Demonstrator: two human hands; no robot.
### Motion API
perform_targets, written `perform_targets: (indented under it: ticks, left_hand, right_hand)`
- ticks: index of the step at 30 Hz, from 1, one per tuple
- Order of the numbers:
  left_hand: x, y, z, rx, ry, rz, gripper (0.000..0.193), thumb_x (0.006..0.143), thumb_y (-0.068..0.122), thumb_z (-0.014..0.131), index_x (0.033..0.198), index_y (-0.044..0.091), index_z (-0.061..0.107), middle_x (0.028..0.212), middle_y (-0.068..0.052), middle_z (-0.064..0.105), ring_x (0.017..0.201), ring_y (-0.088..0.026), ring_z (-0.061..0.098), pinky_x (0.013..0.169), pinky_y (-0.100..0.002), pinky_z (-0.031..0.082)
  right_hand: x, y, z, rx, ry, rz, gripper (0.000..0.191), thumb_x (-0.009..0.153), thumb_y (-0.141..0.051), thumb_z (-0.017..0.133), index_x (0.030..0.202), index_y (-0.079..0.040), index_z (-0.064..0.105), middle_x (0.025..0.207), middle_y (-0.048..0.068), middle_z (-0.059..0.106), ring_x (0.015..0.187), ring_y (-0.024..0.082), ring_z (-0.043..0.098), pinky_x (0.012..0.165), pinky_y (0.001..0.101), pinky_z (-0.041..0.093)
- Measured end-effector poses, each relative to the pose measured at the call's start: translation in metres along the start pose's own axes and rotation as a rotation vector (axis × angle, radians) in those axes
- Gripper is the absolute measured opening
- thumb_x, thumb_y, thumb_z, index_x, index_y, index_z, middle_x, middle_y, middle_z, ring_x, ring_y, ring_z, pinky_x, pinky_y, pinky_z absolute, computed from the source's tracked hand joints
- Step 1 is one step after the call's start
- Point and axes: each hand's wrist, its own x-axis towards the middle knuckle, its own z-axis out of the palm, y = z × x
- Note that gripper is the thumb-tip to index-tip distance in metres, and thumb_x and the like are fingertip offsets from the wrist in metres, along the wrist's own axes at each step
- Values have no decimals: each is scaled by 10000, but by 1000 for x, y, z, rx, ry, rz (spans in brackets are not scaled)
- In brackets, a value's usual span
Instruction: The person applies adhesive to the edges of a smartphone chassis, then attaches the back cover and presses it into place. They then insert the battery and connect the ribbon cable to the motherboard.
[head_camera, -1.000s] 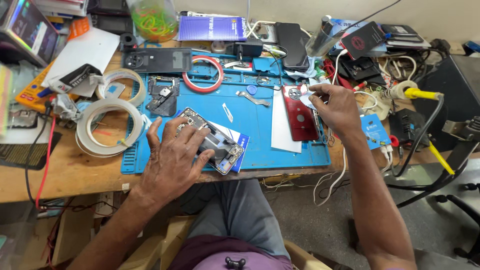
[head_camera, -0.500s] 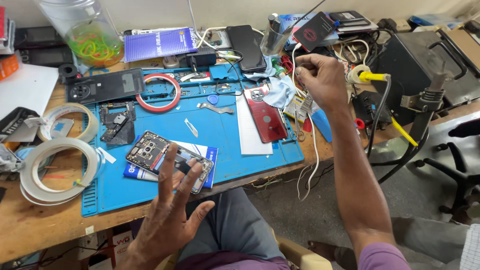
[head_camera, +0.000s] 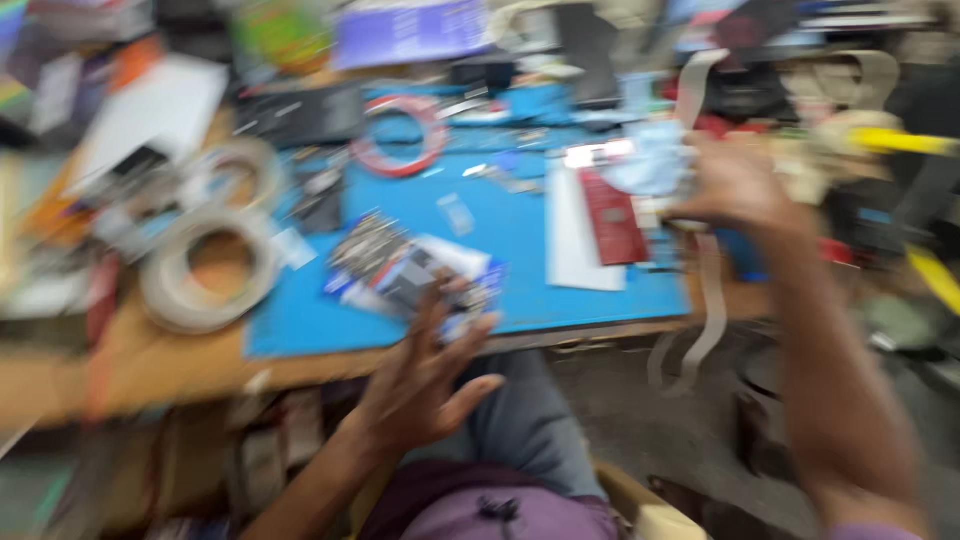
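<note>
Fingers of the left hand (head_camera: 425, 385) spread open over the opened phone (head_camera: 405, 270); right hand (head_camera: 735, 185) grip blurred, cannot tell.

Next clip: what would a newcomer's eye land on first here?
The bright blue work mat across the cluttered bench, with an opened phone lying on it near the front edge. The left hand hovers open just below it; the right hand is raised at the mat's right end, all motion-blurred.

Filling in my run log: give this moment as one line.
frame: blurred | left hand: open, fingers spread, near opened phone on blue mat | right hand: raised by red cover, grip unclear
</note>
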Motion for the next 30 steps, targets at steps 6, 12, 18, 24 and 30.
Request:
perform_targets:
  ticks: [6, 12, 18, 24, 30]
  left_hand:
    - [4, 16, 5, 84, -140, 50, 643, 972, 314, 793, 1540, 189, 519, 1732, -171, 251, 1645, -382, 245, 1371, -532, 272]
    - [15, 32, 7, 98, -201, 0, 623, 874, 303, 802, 1449, 215, 578, 1701, -119, 280, 1618, -378, 159, 1339, -572, 190]
    - [12, 43, -9, 154, -266, -28, 630, 874, 292, 798, 1456, 214, 570, 1688, -120, 284, 1600, -401, 184, 1299, -604, 205]
    - [14, 46, -12, 62, -249, -10, 701, 884, 259, 782, 1514, 242, 474, 1676, -155, 303, 1583, -435, 229, 1289, -610, 232]
    - [12, 41, -21, 29, -275, -41, 756, 865, 220, 766, 1540, 209, 428, 1613, -186, 354, 1524, -435, 291, 1212, -576, 259]
  right_hand:
    - [6, 7, 13, 292, 160, -46, 861, 649, -264, 874, 1405, -33, 532, 1086, 184, 697, 956, 317, 691, 809, 443, 571]
    - [9, 0, 11, 667, 242, -97, 799, 714, -156, 812, 1443, -54, 502, 1152, 146, 659, 1007, 272, 673, 834, 392, 580]
    - [7, 3, 12, 1317, 214, -139, 756, 778, -47, 749, 1482, -75, 473, 1218, 109, 622, 1057, 228, 654, 859, 340, 588]
    - [5, -4, 0, 1907, 159, -208, 737, 842, 62, 686, 1520, -96, 443, 1285, 71, 585, 1108, 183, 636, 884, 289, 597]
    - [-23, -45, 20, 1214, 319, -189, 824, 747, 134, 712, 1472, -97, 397, 1325, -19, 510, 1083, 95, 601, 850, 262, 621]
